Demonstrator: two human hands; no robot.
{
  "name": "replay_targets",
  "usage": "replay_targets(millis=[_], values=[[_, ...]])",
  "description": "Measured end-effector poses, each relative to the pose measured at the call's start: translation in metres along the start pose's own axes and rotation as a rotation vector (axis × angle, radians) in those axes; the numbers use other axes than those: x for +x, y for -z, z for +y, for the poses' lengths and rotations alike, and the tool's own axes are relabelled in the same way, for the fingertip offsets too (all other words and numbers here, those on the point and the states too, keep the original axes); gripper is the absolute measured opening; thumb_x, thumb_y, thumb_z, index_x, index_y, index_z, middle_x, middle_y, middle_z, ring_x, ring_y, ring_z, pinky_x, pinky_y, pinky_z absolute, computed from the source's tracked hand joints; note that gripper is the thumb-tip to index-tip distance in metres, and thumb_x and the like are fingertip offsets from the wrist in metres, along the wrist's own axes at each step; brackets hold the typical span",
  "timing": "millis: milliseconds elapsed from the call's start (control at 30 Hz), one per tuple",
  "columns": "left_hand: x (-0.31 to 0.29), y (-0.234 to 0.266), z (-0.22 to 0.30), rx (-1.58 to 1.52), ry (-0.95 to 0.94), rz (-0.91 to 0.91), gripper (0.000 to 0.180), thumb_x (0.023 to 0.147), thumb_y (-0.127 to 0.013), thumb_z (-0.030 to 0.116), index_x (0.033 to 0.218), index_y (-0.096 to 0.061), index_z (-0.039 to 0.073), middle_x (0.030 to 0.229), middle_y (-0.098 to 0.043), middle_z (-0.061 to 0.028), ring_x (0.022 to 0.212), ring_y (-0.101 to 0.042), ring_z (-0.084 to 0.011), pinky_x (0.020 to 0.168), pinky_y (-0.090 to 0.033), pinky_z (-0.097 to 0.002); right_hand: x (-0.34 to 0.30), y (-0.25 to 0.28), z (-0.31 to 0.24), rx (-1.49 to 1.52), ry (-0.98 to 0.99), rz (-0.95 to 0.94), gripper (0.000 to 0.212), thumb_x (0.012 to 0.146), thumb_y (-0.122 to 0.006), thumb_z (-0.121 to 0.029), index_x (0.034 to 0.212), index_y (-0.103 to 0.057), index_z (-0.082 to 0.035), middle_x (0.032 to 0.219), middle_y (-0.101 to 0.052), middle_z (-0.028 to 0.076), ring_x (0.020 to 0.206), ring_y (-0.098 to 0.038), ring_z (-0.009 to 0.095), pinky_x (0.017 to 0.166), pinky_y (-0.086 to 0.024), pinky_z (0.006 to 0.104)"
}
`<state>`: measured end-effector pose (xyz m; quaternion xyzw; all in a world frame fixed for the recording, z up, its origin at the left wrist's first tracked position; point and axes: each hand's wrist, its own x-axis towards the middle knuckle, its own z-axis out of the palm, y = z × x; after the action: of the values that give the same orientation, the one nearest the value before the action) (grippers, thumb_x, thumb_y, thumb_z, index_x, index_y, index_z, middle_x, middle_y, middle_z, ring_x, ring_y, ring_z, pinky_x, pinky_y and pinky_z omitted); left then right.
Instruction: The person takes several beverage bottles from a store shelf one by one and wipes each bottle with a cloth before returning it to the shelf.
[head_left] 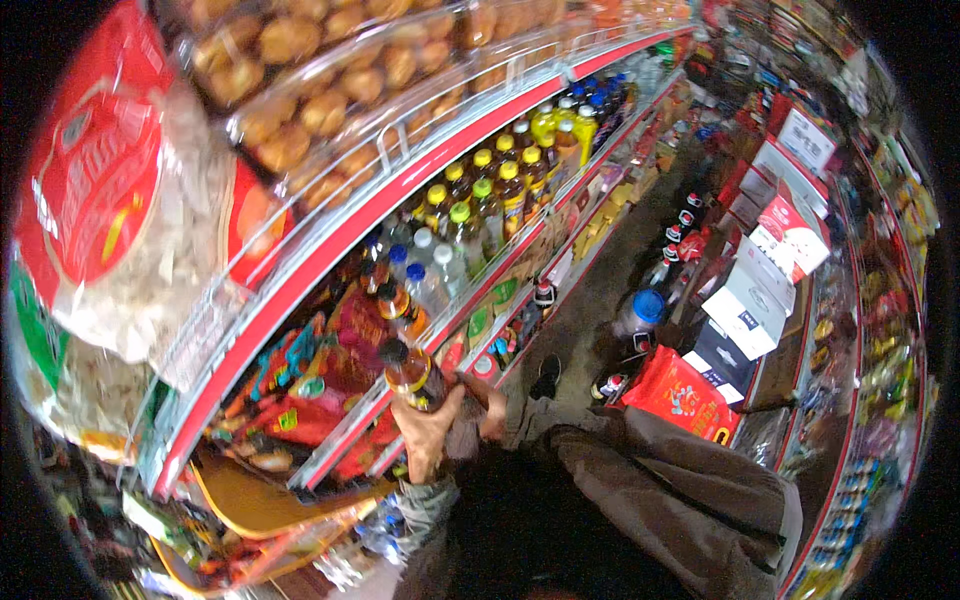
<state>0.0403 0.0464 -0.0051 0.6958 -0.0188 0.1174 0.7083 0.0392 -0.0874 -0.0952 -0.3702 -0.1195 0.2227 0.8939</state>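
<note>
Red and clear plastic forms a large package [100, 185] at the far left, on the upper shelf. Beside it, transparent trays [325, 115] of round brown items stand behind a wire guard [395, 145]. Below the red shelf strip [300, 235], red packets [345, 335] occupy the lower shelf. A dark, black-capped bottle [408, 372] is located in front of the shelf edge, tilted. The left hand [425, 430] grips its lower body, fingers wrapped, thumb on the right side. The right hand [489, 408] is just beside; its fingers are blurred, contact cannot be determined. Yellow-capped bottles [510, 185] stand in rows beyond. Rightward are a blue-lidded container [647, 307], a red packet [680, 395] and white cartons [760, 290].
</note>
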Motion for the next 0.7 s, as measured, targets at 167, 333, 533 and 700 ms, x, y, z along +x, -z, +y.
replay_targets(millis=[167,333,533,700], values=[[0.015,0.006,0.012,0.107,-0.082,0.272,0.058,0.071,-0.089,0.014,0.118,-0.059,-0.003,0.103,-0.069,-0.0093,0.091,-0.066,-0.0184,0.084,-0.054,-0.0336,0.001,-0.008,-0.013,-0.291,0.028,-0.217,0.126,0.068,-0.089,-0.041,0.158,-0.012,0.001,0.161,-0.027,0.015,0.148,-0.028,0.027,0.121,-0.023,0.0425],[0.012,0.031,0.000,0.237,-0.004,0.318,0.067,0.073,-0.088,0.014,0.127,-0.052,-0.004,0.110,-0.069,-0.0121,0.096,-0.067,-0.0175,0.087,-0.055,-0.0331,0.015,0.002,-0.012,0.098,-0.357,-0.249,0.060,0.101,-0.054,-0.038,0.146,-0.037,-0.001,0.132,-0.056,0.017,0.112,-0.060,0.032,0.098,-0.050,0.0523],[0.011,0.053,-0.003,0.636,-0.092,0.370,0.060,0.069,-0.089,0.022,0.111,-0.053,-0.001,0.090,-0.069,-0.0196,0.081,-0.070,-0.0317,0.069,-0.056,-0.0404,0.016,-0.040,-0.081,0.007,-0.459,0.016,0.046,0.100,-0.058,-0.041,0.124,-0.059,-0.002,0.108,-0.069,0.019,0.091,-0.072,0.031,0.071,-0.063,0.0465],[-0.002,0.049,-0.006,0.699,-0.232,0.201,0.059,0.067,-0.088,0.021,0.109,-0.053,0.000,0.091,-0.064,-0.0229,0.082,-0.066,-0.0428,0.067,-0.052,-0.0480,0.030,-0.094,-0.125,-0.399,0.333,0.311,0.035,0.101,-0.060,-0.024,0.125,-0.059,0.001,0.108,-0.071,0.011,0.080,-0.070,0.017,0.069,-0.056,0.0307]])
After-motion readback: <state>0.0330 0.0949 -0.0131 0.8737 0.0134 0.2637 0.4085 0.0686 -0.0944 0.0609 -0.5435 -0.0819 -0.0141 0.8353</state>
